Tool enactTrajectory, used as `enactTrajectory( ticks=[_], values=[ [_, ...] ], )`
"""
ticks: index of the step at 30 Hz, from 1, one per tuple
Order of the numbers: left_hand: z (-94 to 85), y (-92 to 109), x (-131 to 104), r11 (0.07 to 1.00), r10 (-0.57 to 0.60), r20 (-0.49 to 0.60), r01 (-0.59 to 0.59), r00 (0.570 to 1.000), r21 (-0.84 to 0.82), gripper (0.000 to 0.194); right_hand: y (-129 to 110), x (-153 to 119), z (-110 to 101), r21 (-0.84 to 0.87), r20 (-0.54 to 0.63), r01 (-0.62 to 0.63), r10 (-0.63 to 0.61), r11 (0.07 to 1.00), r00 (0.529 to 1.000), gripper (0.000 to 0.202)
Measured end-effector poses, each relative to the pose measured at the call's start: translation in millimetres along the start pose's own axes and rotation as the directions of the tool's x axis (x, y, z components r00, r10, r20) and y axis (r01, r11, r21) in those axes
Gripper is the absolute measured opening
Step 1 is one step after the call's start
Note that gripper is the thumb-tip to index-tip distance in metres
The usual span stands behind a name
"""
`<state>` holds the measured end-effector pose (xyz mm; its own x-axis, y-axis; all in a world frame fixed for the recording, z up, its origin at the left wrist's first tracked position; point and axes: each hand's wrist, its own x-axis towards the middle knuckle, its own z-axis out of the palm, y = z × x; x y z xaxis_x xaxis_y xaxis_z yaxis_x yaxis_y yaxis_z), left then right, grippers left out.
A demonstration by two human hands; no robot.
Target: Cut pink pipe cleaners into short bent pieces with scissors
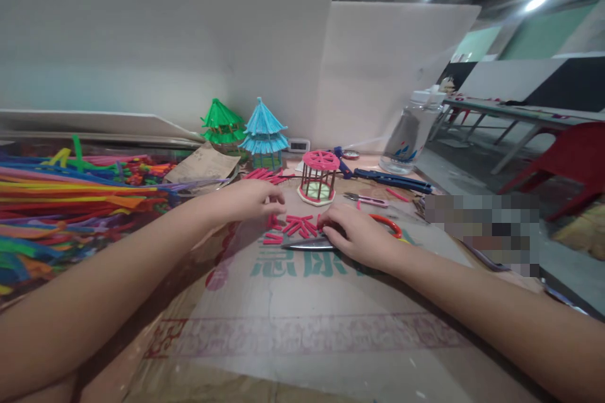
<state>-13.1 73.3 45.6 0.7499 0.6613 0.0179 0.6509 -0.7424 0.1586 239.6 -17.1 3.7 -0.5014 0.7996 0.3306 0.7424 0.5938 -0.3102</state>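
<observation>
My left hand (pixel 259 199) hovers over the left side of a group of short pink-red pieces (pixel 299 225). Its fingers are bent, with the thumb apart, and nothing shows between them. My right hand (pixel 354 234) rests over the scissors (pixel 309 244), its bent fingertips beside the right end of the pieces. Nothing can be made out in its grasp. Beyond both hands stands a small round frame (pixel 319 177) with a pink spoked top, dark upright posts and a pale base. The right hand hides the middle of the scissors; their orange handle (pixel 390 224) shows behind it.
Colourful fuzzy strips (pixel 80 201) are heaped at left. A green-roofed model (pixel 222 123) and a blue-roofed one (pixel 263 135) stand at the back. Pink snips (pixel 371 200), a dark blue tool (pixel 394 180) and a clear bottle (pixel 406 135) lie or stand at right.
</observation>
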Motion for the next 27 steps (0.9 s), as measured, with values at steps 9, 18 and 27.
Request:
enactTrajectory(
  ticks=[9,18,27],
  values=[
    [22.0,26.5,0.3,0.996,0.059,-0.056,-0.056,0.997,0.064,0.019,-0.5,-0.4,0.1,0.002,0.022,-0.004,0.004,1.0,1.0,0.016],
    [16.5,25.6,1.4,0.999,0.012,-0.147,-0.005,0.989,0.048,0.018,-2.1,1.0,-2.3,-0.013,0.031,-0.013,0.014,1.0,0.999,0.017],
    [-4.0,31.6,-3.1,0.997,0.083,-0.109,-0.083,0.991,0.007,0.027,-1.8,-0.4,-2.0,-0.014,0.03,0.001,0.0,1.0,1.0,0.016]
  ],
)
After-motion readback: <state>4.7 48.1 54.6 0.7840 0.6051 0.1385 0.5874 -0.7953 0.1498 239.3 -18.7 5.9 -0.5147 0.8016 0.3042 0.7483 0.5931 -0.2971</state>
